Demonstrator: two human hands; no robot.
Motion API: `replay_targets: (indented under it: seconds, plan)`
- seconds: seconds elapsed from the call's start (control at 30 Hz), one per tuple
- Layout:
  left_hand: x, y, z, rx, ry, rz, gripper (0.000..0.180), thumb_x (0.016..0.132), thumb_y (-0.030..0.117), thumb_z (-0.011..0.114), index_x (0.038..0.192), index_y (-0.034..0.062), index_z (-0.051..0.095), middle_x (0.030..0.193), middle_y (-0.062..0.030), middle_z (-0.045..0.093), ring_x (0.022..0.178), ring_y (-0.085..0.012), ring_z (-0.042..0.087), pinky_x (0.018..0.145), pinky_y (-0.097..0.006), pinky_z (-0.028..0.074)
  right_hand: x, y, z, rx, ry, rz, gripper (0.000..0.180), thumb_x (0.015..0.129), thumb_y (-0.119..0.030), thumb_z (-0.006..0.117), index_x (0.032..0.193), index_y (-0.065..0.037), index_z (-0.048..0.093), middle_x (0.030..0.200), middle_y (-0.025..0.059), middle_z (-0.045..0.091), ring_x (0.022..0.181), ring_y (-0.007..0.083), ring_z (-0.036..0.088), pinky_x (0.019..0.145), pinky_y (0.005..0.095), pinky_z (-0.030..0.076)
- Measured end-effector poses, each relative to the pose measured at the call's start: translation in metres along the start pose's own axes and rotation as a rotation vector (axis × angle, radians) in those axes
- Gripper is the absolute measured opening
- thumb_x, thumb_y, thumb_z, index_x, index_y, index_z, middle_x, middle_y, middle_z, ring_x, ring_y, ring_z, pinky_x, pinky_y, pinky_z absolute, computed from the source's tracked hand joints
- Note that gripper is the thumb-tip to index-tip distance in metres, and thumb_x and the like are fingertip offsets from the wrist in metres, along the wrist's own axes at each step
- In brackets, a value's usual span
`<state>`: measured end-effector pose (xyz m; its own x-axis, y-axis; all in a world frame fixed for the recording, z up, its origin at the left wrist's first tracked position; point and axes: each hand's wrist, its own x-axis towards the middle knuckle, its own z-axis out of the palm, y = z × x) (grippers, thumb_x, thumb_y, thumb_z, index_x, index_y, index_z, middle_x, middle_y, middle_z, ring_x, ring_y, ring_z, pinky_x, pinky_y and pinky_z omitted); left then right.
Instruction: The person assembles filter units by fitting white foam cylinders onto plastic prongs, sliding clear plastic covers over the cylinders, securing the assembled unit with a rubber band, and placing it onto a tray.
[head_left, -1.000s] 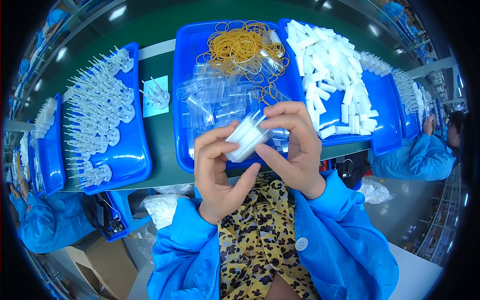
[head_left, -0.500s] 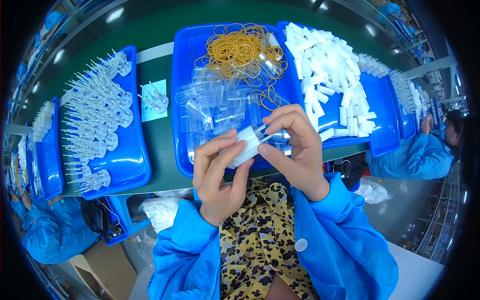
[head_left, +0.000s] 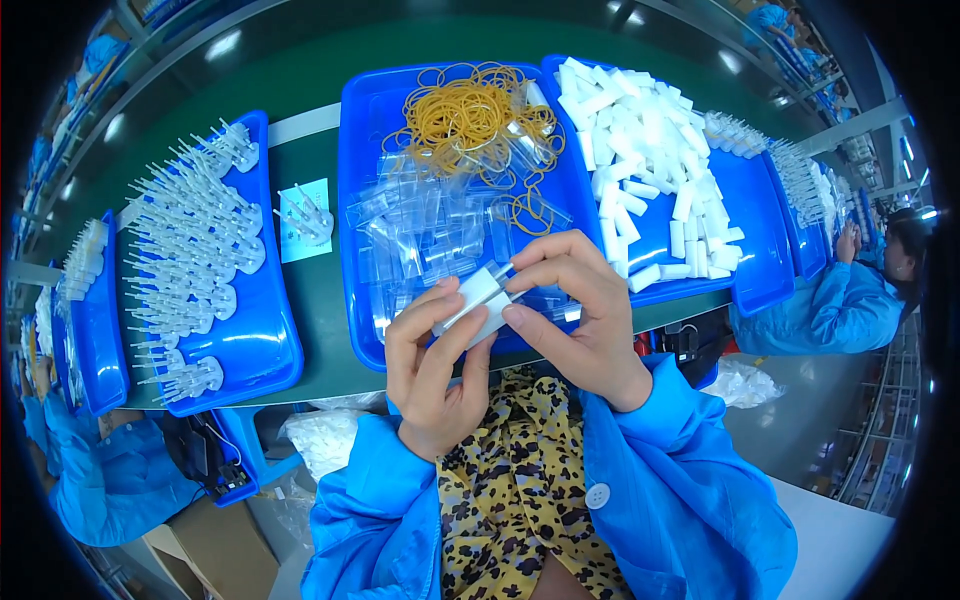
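Above the near edge of the middle blue tray, both my hands are on a small cluster of white tube-like pieces [head_left: 480,302], with thin prongs at its right end. My left hand [head_left: 437,365] grips the white body between thumb and fingers. At the pronged end, the thumb and fingertips of my right hand [head_left: 580,310] close around the prongs, partly hiding them. Beneath the hands, flat clear plastic sleeves [head_left: 430,222] lie in the middle tray [head_left: 352,300]. A heap of yellow rubber bands [head_left: 475,115] is at its far end.
The right tray [head_left: 750,190] holds a pile of short white tubes [head_left: 640,140]. White pronged parts [head_left: 200,225] stand in rows in the left tray [head_left: 280,340]. One pronged part [head_left: 312,220] sits on a paper card [head_left: 302,245]. A person in blue [head_left: 830,305] sits at right.
The trays appear slightly lower in view. The held cluster has turned a little, showing a gap between its white pieces; both hands stay on it.
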<state>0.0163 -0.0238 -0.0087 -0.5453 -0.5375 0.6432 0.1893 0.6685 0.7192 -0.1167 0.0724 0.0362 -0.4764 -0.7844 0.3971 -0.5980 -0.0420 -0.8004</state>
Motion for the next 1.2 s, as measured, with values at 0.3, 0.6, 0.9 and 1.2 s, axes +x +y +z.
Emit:
replay_targets:
  seconds: [0.3,0.6,0.9,1.2]
  plan:
    - [-0.001,0.001,-0.004,-0.141,-0.025,-0.128,0.032,0.077,-0.006,0.07,0.108,0.0001,0.064,0.117,-0.0147,0.048,0.114,-0.0332,0.055,0.093,-0.04,0.05,0.004,0.001,-0.004,0.258,-0.108,-0.034,0.018,0.075,-0.008,0.073,0.092,-0.006,0.067,0.106,0.0093,0.052,0.102,0.0216,0.053,0.088,0.0328,0.043]
    - [0.004,-0.001,-0.016,-0.439,0.036,-0.305,0.024,0.089,0.007,0.061,0.11,-0.0035,0.058,0.12,-0.0153,0.047,0.112,-0.025,0.051,0.095,-0.036,0.043,0.03,0.07,-0.017,-0.727,0.046,-0.086,0.026,0.07,-0.008,0.072,0.096,-0.008,0.066,0.098,0.0073,0.061,0.103,0.0265,0.053,0.096,0.0397,0.038]
    - [0.011,-0.001,-0.021,-0.68,0.063,-0.472,0.022,0.088,0.012,0.059,0.104,-0.003,0.059,0.115,-0.0162,0.052,0.105,-0.0203,0.051,0.091,-0.031,0.04,0.033,0.045,-0.035,-0.579,0.067,0.016,0.026,0.068,0.002,0.07,0.091,-0.005,0.062,0.09,0.0102,0.059,0.086,0.0271,0.059,0.078,0.0369,0.049]
    - [0.019,0.015,-0.018,-0.47,0.014,-0.378,0.025,0.087,0.016,0.057,0.103,-0.0038,0.059,0.114,-0.0163,0.053,0.105,-0.0207,0.05,0.094,-0.033,0.037,0.032,0.031,-0.053,0.503,0.043,0.259,0.023,0.078,0.003,0.069,0.098,-0.002,0.058,0.098,0.0082,0.061,0.095,0.0181,0.061,0.086,0.0321,0.051]
